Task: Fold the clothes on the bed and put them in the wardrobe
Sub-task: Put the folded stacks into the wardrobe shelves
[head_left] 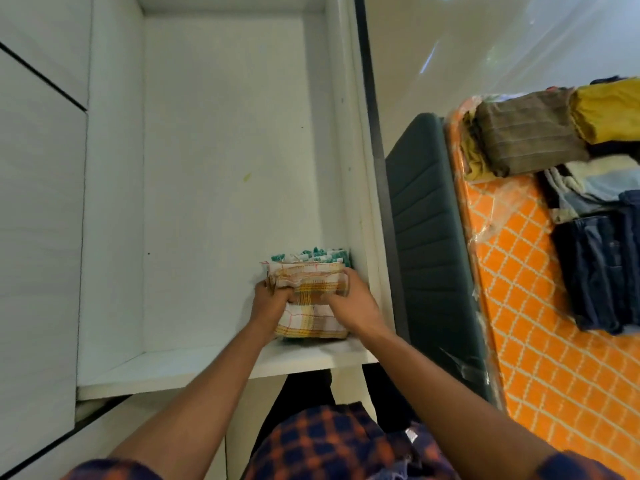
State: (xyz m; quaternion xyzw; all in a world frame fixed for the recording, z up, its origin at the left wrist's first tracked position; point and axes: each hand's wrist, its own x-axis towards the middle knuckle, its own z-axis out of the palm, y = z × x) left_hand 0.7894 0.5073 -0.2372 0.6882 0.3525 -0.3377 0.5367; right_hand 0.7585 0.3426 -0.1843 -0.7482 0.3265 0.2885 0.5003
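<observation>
A folded yellow-and-white checked cloth lies on the white wardrobe shelf, at its right end against the side wall. My left hand grips its left edge and my right hand grips its right edge. Just behind it sits a folded white-and-green patterned cloth, partly hidden. On the bed with the orange patterned mattress at the right lie folded clothes: a brown striped one, a yellow one, light blue ones and dark navy ones.
The wardrobe compartment has a white back wall and a closed white door panel to the left. The dark green padded bed end stands between wardrobe and mattress. Loose clear plastic film wraps the mattress edge.
</observation>
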